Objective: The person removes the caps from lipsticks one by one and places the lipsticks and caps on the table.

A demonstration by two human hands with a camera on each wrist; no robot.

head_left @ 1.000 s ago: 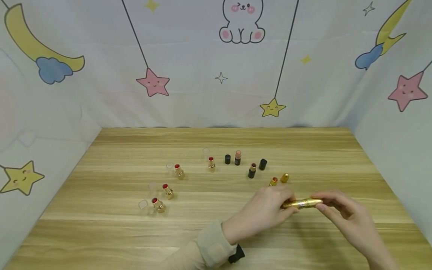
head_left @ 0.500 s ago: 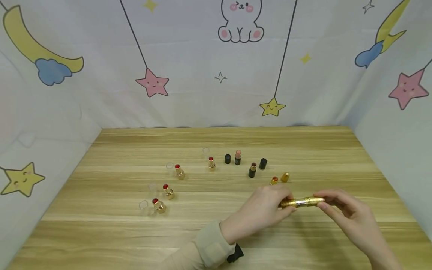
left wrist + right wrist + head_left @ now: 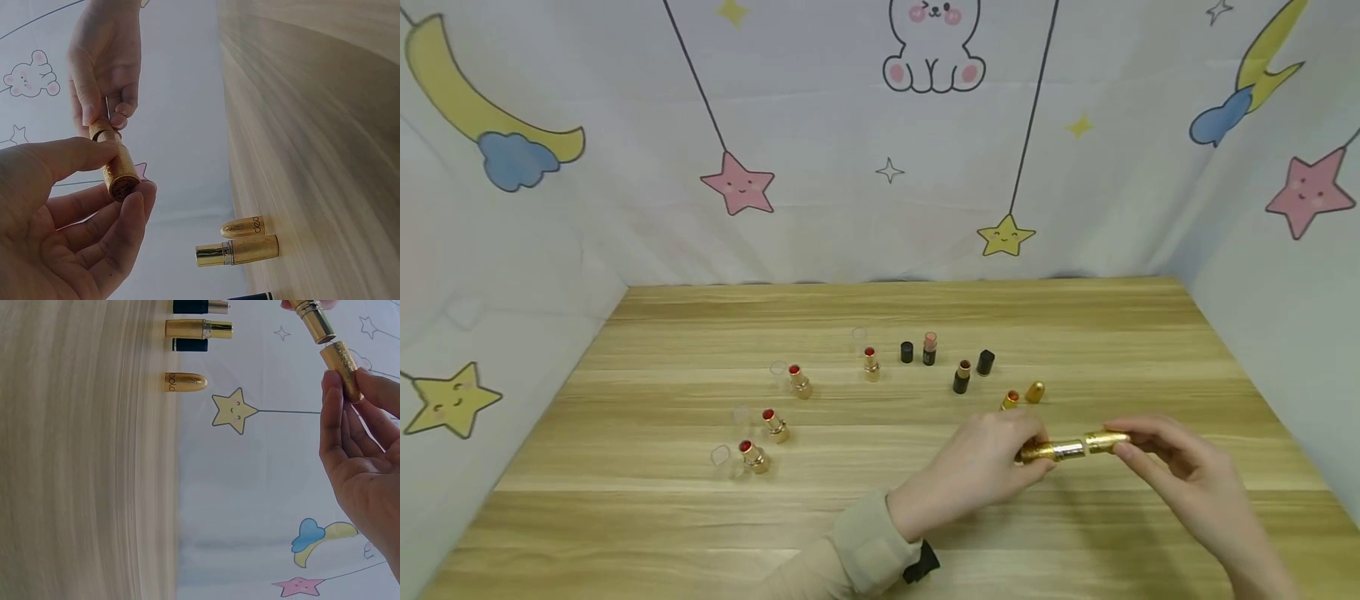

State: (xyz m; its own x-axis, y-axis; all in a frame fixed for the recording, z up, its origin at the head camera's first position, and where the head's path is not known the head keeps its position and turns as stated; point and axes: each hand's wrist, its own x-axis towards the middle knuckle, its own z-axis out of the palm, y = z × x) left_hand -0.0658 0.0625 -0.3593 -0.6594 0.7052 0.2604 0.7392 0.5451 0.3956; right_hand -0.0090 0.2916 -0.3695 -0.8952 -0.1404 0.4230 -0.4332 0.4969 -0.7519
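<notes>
My left hand [image 3: 977, 458] pinches a gold lipstick tube [image 3: 1060, 451] between thumb and fingers, above the table at the right. A shiny metal collar shows at its free end. My right hand [image 3: 1187, 483] pinches the tube's textured gold cap [image 3: 1105, 442] by its outer end. Cap and tube lie nearly in line, with a narrow gap between them, which also shows in the right wrist view between cap [image 3: 342, 372] and tube [image 3: 315, 322]. Just behind my left hand stands another gold lipstick [image 3: 1011, 400], uncapped, its bullet-shaped gold cap [image 3: 1036, 392] beside it.
Farther back stand a dark lipstick [image 3: 961, 379] with its black cap [image 3: 986, 362], and a pink lipstick [image 3: 929, 350] with a black cap [image 3: 907, 352]. Several red lipsticks, one at the front [image 3: 754, 458], stand to the left beside clear caps. A printed cloth [image 3: 820, 208] walls the wooden table.
The gold cap has come away from the tube, baring the shiny collar. My right hand has shifted slightly right with the cap; my left hand has moved slightly left with the tube.
</notes>
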